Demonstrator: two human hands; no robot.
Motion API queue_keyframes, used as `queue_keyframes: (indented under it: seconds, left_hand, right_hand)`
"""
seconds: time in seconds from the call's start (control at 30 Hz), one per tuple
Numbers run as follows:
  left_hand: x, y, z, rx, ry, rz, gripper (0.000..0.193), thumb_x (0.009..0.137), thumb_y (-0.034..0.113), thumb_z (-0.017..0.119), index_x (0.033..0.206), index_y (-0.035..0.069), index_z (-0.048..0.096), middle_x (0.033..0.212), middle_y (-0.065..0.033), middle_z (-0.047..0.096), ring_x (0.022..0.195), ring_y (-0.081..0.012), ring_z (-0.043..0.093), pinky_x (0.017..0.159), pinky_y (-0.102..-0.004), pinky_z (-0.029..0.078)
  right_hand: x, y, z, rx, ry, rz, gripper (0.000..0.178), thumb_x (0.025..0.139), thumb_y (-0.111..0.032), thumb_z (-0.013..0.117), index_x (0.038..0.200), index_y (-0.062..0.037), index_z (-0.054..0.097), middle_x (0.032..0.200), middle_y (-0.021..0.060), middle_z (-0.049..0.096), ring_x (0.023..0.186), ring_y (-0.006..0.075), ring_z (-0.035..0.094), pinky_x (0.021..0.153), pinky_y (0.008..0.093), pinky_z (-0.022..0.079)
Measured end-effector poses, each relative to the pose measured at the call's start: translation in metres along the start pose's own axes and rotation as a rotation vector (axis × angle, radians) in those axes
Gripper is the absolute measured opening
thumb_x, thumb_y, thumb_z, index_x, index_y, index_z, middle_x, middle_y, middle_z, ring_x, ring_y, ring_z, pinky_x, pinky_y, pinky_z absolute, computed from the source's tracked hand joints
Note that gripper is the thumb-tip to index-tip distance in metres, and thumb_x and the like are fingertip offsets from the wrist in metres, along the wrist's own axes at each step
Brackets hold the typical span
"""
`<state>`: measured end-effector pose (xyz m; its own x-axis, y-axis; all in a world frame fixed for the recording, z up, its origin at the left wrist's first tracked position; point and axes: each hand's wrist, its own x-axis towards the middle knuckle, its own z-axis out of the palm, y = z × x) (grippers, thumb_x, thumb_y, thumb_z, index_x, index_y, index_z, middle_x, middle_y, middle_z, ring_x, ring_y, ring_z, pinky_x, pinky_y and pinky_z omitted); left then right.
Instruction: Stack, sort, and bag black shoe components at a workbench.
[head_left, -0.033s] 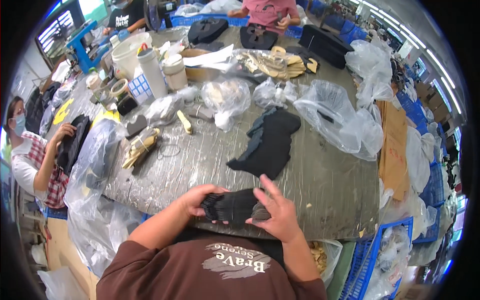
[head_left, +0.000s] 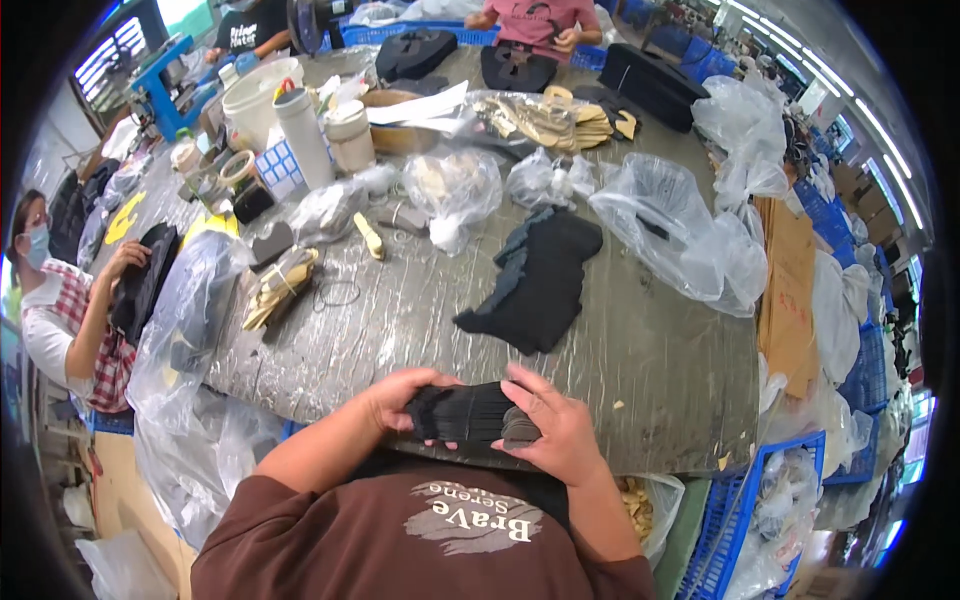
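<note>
A thick stack of black fabric pieces (head_left: 460,412) sits between my hands at the near edge of the table. My left hand (head_left: 405,398) is closed around its left end, with fingertips showing below the lower edge. At the right end, where greyish rounded layer edges show, my right hand (head_left: 552,420) grips the stack with fingers bent over it. Just beyond my hands lies a loose pile of dark cut fabric pieces (head_left: 545,275), its left edge bluish and ragged.
Clear plastic bags (head_left: 685,230) lie beyond the pile. A tied bundle of beige pieces (head_left: 280,288) rests at left, near a white bucket (head_left: 260,100) and jars. A blue crate (head_left: 720,530) stands below the table's right side. Co-workers are at the left and far sides.
My right hand's raised fingers have come down and bent in against the stack. The stack's layers now show more plainly from above. My left hand keeps its hold.
</note>
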<state>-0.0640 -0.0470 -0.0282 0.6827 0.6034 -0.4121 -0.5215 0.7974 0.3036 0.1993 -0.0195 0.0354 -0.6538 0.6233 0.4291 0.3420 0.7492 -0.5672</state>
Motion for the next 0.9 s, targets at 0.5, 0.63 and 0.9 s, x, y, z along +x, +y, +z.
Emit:
queue_keyframes:
  seconds: [0.5, 0.63, 0.9]
  left_hand:
    - [-0.004, -0.027, 0.069, 1.956, 0.709, 0.693, 0.017, 0.076, 0.020, 0.070, 0.083, 0.006, 0.066, 0.078, -0.0106, 0.061, 0.080, -0.0319, 0.061, 0.067, -0.0423, 0.050]
    - [0.017, -0.048, 0.057, 2.045, 0.791, 0.969, 0.011, 0.075, 0.015, 0.068, 0.077, 0.006, 0.063, 0.078, -0.0094, 0.060, 0.075, -0.0281, 0.060, 0.061, -0.0389, 0.050]
    - [0.015, -0.050, 0.063, 2.048, 0.835, 0.828, 0.012, 0.078, 0.012, 0.065, 0.084, 0.004, 0.058, 0.081, -0.0108, 0.059, 0.075, -0.0309, 0.059, 0.062, -0.0410, 0.050]
  right_hand:
    - [-0.035, -0.005, 0.068, -0.221, 0.000, 0.452, 0.076, 0.060, -0.029, 0.080, 0.126, -0.0051, 0.052, 0.110, 0.0076, 0.051, 0.080, 0.0287, 0.064, 0.062, 0.0401, 0.052]
    - [-0.037, -0.010, 0.073, -0.257, 0.052, 0.443, 0.078, 0.059, -0.028, 0.082, 0.127, -0.0041, 0.051, 0.109, 0.0074, 0.052, 0.079, 0.0280, 0.063, 0.060, 0.0391, 0.052]
    - [-0.029, -0.020, 0.064, -0.332, 0.039, 0.354, 0.081, 0.051, -0.022, 0.086, 0.123, -0.0038, 0.053, 0.103, 0.0084, 0.054, 0.076, 0.0274, 0.062, 0.058, 0.0389, 0.050]
